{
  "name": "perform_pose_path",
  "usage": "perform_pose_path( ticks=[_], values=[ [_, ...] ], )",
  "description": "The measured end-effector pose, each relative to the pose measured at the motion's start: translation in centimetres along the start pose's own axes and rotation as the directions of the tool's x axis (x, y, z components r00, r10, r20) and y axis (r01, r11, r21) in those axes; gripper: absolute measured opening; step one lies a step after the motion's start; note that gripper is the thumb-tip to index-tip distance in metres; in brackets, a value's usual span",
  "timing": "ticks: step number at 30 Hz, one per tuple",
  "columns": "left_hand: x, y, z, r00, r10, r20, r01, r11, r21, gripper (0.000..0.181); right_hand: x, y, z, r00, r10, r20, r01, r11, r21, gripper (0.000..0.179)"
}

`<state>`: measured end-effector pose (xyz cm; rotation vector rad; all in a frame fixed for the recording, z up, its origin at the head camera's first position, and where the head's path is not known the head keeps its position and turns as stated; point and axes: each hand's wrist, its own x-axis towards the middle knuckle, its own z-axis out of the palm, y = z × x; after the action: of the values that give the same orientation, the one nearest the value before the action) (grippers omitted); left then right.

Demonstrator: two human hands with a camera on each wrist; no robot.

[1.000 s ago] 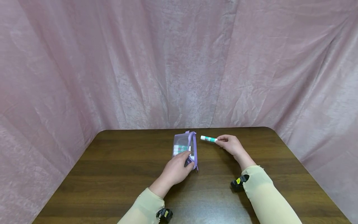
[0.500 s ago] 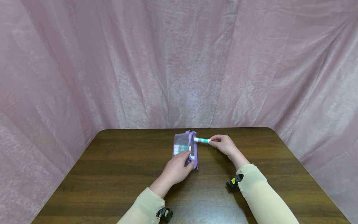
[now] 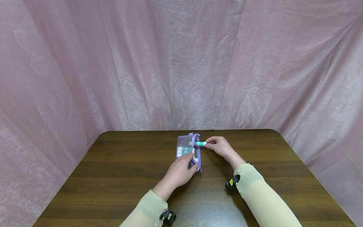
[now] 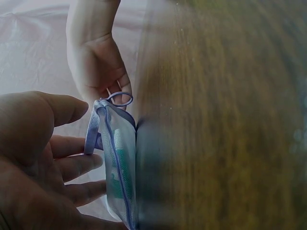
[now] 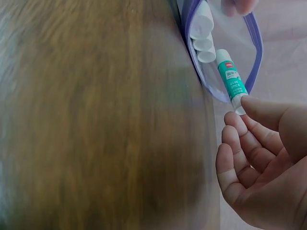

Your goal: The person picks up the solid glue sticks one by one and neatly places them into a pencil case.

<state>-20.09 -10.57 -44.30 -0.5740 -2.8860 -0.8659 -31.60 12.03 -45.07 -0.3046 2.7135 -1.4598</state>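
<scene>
A purple-edged see-through mesh pouch (image 3: 183,140) lies on the table with its zipped side unzipped and facing right. My left hand (image 3: 178,170) holds the pouch by its upper edge at the near end, keeping the mouth apart. My right hand (image 3: 221,148) pinches a green-and-white glue stick (image 5: 232,79) by its rear end between thumb and fingertips. The front part of that stick is inside the mouth, seen through the mesh. Several more glue sticks (image 5: 202,21) lie side by side within the pouch, partly hidden by my left hand in the head view.
The brown wooden table (image 3: 113,176) carries the pouch near its far edge. Behind it hangs a pink velvety curtain (image 3: 181,63). A small black wrist camera (image 3: 232,183) sits on my right wrist, another wrist camera (image 3: 168,217) on the left.
My right hand has moved left with the glue stick, from beside the pouch until the stick's front part is inside the mouth. My left hand has stayed on the pouch.
</scene>
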Motion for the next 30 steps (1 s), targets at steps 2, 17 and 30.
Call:
perform_pose_path(
  ticks=[2,17,30],
  values=[
    [0.0,0.0,0.0,1.000,0.002,-0.001,-0.002,1.000,0.000,0.051,0.1,-0.1,0.1,1.000,-0.002,0.006,0.002,1.000,-0.001,0.023],
    [0.0,-0.1,0.0,0.999,-0.026,0.019,0.027,0.999,-0.018,0.054,0.5,-1.2,1.8,1.000,-0.008,0.030,0.008,1.000,0.002,0.021],
    [-0.2,-0.2,-0.1,0.999,-0.030,0.026,0.031,0.999,-0.029,0.054,0.9,-1.7,3.1,0.999,-0.020,0.032,0.021,1.000,-0.018,0.020]
  ],
)
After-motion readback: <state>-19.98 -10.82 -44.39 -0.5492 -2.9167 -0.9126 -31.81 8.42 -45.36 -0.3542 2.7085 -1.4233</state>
